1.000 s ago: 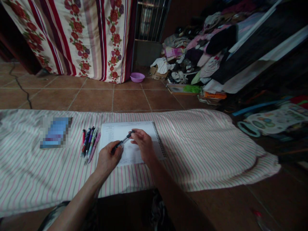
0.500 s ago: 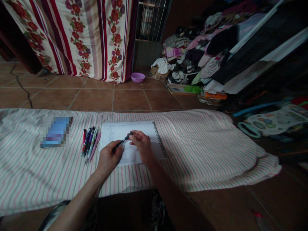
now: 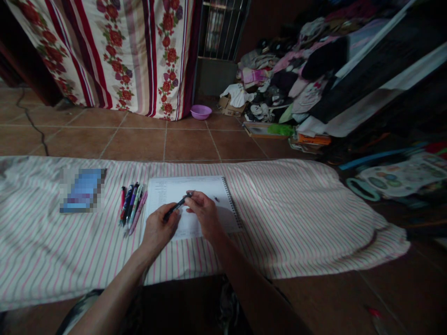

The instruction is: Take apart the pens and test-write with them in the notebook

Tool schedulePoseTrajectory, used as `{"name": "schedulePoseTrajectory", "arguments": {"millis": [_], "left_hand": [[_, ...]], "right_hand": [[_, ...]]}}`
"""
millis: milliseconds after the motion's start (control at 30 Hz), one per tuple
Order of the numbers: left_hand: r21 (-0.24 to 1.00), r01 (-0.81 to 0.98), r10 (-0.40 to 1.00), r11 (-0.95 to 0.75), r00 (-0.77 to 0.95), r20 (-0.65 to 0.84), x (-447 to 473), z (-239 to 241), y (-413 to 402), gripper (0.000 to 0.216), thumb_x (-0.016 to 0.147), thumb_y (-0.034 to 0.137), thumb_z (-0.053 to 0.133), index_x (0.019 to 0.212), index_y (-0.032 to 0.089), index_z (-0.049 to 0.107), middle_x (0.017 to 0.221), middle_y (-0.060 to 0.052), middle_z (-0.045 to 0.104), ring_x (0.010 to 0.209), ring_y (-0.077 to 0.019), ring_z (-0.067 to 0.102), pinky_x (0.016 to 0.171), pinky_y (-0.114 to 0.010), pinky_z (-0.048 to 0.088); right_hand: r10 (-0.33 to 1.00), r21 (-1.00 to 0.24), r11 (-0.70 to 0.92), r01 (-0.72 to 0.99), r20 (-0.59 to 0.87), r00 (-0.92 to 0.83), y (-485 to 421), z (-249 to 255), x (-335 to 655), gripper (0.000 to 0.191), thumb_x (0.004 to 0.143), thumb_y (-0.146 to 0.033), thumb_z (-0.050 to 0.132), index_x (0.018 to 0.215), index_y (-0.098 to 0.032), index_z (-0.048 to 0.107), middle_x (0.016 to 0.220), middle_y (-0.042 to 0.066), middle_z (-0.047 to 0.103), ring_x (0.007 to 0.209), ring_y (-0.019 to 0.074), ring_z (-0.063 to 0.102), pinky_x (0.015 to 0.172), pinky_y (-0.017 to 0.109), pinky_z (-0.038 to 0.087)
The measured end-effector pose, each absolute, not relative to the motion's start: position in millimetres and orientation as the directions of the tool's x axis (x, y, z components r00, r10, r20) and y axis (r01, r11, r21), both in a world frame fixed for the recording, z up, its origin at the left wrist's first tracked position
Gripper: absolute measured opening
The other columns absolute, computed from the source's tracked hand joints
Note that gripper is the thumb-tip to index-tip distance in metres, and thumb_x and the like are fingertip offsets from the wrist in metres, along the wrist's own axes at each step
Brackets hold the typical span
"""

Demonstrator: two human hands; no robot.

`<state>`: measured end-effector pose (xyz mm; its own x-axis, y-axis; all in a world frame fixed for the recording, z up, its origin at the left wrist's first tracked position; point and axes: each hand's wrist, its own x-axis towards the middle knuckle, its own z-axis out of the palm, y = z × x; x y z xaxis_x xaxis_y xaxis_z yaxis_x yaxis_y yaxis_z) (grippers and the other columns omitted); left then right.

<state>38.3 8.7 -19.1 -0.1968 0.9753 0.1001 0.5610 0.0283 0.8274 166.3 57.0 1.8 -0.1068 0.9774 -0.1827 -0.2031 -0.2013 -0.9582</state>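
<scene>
A dark pen slants between my two hands above a spiral notebook. My left hand is closed round its lower end. The fingers of my right hand pinch its upper end. The notebook lies open at a white page with printed lines at the left and its wire binding on the right. On the page, just right of my right hand, is a small dark piece, too small to name. Left of the notebook several pens lie side by side.
A striped cloth covers the low surface under the notebook. A blurred-out blue, flat object lies at the left. Beyond are a tiled floor, a purple basin, a floral curtain and a heap of clothes.
My right hand has shifted slightly down and left along the pen, and the small dark piece on the page now shows beside it. My left hand holds its place.
</scene>
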Motion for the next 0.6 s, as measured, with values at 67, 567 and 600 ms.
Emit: {"name": "schedulePoseTrajectory", "arguments": {"millis": [67,567,600], "left_hand": [[0.841,0.541,0.976,0.027,-0.197,0.095,38.6,-19.6,8.8,0.033,0.079,0.038,0.049,0.099,0.017,0.064,0.091,-0.007,0.07,0.079,-0.0199,0.064,0.074,-0.033,0.05],[0.849,0.527,0.974,-0.034,-0.174,0.147,38.4,-23.6,10.9,0.031,0.081,0.037,0.047,0.096,0.018,0.066,0.086,-0.005,0.069,0.079,-0.0189,0.063,0.073,-0.03,0.048],[0.846,0.531,0.974,-0.042,-0.168,0.153,38.4,-23.7,10.7,0.031,0.081,0.037,0.047,0.096,0.017,0.066,0.084,-0.005,0.069,0.078,-0.0184,0.062,0.071,-0.029,0.048]], "right_hand": [[0.975,-0.958,-0.205,-0.198,-0.183,-0.125,55.9,3.1,167.1,0.029,0.063,-0.031,0.067,0.09,-0.019,0.066,0.075,-0.001,0.067,0.068,0.0114,0.062,0.057,0.02,0.05],[0.983,-0.981,-0.14,-0.138,-0.12,-0.138,59.2,-2.7,169.4,0.015,0.064,-0.033,0.066,0.072,-0.02,0.068,0.068,-0.002,0.064,0.061,0.0106,0.056,0.057,0.022,0.046],[0.984,-0.983,-0.126,-0.131,-0.107,-0.14,59.4,-3.6,169.5,0.015,0.064,-0.033,0.066,0.071,-0.02,0.067,0.069,-0.002,0.064,0.061,0.0108,0.055,0.057,0.022,0.046]]}}
